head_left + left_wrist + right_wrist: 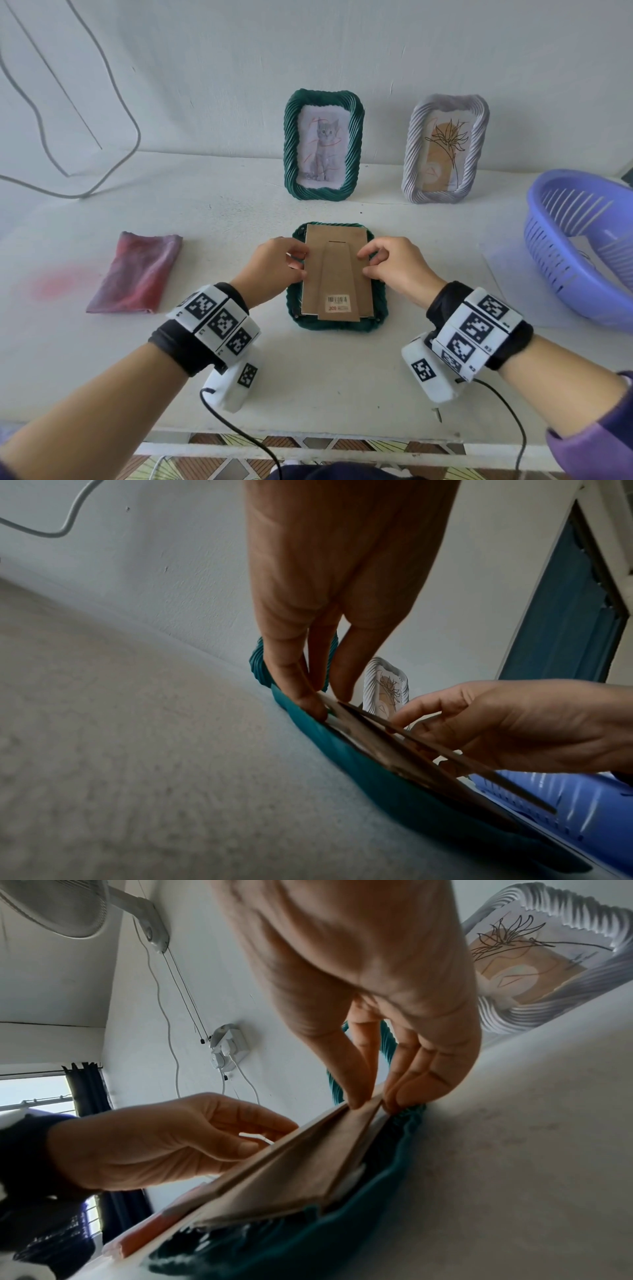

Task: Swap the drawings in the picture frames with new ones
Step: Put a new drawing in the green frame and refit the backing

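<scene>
We see a white table (pixel 239 212) set against a pale wall, and at its right edge a purple plastic basket (pixel 579 253) tipped toward us. Far along the wall stand two upright frames: a green frame (pixel 323 144) holding a cat drawing (pixel 322 149) and, to its right, a grey frame (pixel 445 149) holding a plant drawing (pixel 443 150). Near the middle of the table a second green frame (pixel 337 320) lies face down, its cardboard backing (pixel 337 270) with the folded stand uppermost and a barcode sticker (pixel 339 301) at the near end. To the left lies a folded reddish cloth (pixel 135 272). Our left hand (pixel 274 267) has its fingers curled onto the backing's left edge, and our right hand (pixel 394 265) pinches the right edge with thumb and fingertips; the wrist views show the backing raised off the frame at that side.
</scene>
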`<state>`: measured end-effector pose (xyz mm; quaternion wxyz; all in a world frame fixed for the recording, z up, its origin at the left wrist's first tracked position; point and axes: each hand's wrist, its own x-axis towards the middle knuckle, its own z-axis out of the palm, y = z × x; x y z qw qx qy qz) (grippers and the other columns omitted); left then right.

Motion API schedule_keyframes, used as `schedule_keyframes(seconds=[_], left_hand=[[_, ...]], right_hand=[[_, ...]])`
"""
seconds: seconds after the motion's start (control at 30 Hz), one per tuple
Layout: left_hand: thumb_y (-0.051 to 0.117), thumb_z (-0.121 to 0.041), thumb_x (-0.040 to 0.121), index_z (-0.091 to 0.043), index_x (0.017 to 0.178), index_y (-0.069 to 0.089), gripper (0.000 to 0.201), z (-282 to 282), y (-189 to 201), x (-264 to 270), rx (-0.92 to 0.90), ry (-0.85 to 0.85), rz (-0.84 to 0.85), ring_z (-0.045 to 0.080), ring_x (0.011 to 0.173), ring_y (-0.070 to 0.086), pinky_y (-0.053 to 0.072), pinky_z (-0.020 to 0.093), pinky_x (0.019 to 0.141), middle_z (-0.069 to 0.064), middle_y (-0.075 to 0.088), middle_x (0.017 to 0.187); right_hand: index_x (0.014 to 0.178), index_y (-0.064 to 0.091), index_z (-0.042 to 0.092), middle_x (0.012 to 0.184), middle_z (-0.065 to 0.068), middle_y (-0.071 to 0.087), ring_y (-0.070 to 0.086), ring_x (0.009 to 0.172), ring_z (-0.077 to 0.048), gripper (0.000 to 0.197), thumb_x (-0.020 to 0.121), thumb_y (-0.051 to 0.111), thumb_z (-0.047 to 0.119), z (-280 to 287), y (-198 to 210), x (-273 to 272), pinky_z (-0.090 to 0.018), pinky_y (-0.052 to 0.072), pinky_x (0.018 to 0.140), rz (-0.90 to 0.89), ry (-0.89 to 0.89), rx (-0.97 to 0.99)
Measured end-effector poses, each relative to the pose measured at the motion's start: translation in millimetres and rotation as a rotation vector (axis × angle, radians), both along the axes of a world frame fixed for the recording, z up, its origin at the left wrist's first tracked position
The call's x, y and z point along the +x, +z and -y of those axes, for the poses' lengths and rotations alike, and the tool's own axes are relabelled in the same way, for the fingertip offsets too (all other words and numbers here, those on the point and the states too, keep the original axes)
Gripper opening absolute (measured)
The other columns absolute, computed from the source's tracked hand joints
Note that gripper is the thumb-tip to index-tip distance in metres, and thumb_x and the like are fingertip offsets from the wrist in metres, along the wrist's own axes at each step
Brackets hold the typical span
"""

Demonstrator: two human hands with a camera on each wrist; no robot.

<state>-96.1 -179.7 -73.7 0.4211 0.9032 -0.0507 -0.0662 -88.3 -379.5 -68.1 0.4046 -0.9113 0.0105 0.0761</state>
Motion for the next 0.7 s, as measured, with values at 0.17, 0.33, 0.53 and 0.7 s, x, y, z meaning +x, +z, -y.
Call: schedule_keyframes(seconds=[0.17, 0.33, 0.53, 0.7], left_hand=[[0.062, 0.006, 0.077, -0.004, 0.114, 0.059, 0.038, 0.2, 0.7, -0.8, -0.019, 0.002, 0.006, 0.022, 0.095, 0.062, 0.048, 0.027, 0.083, 0.005, 0.062, 0.103], [0.063, 0.006, 0.077, -0.004, 0.113, 0.060, 0.038, -1.4, 0.5, -0.4, -0.031, -0.011, 0.011, 0.022, 0.096, 0.063, 0.050, 0.029, 0.086, 0.009, 0.065, 0.105], [0.062, 0.005, 0.077, -0.005, 0.112, 0.060, 0.036, -0.1, 2.1, -1.5, -0.073, 0.022, 0.046, 0.019, 0.092, 0.063, 0.047, 0.023, 0.083, 0.009, 0.065, 0.103], [0.057, 0.006, 0.079, -0.005, 0.116, 0.056, 0.038, 2.0, 5.2, -2.5, -0.135, 0.036, -0.021, 0.024, 0.091, 0.063, 0.051, 0.030, 0.079, 0.009, 0.062, 0.105]], right_hand=[[0.096, 0.067, 0.011, 0.069, 0.004, 0.051, 0.052, 0.076, -0.015, 0.022, 0.077, 0.068, -0.001, 0.1, 0.6, -0.2, -0.012, 0.038, 0.058, 0.002, 0.008, -0.006], [0.098, 0.068, 0.011, 0.072, 0.003, 0.054, 0.053, 0.077, -0.015, 0.024, 0.078, 0.067, -0.001, 0.6, 1.1, -0.7, -0.011, 0.038, 0.059, -0.001, 0.021, -0.017], [0.098, 0.069, 0.011, 0.080, -0.005, 0.059, 0.054, 0.078, -0.016, 0.025, 0.078, 0.066, -0.002, 1.9, 0.6, -0.3, -0.011, 0.039, 0.061, -0.002, 0.020, -0.003], [0.098, 0.069, 0.009, 0.078, -0.006, 0.058, 0.054, 0.076, -0.017, 0.023, 0.078, 0.066, -0.002, 2.1, 0.6, 0.1, -0.012, 0.040, 0.061, 0.002, 0.013, 0.011]])
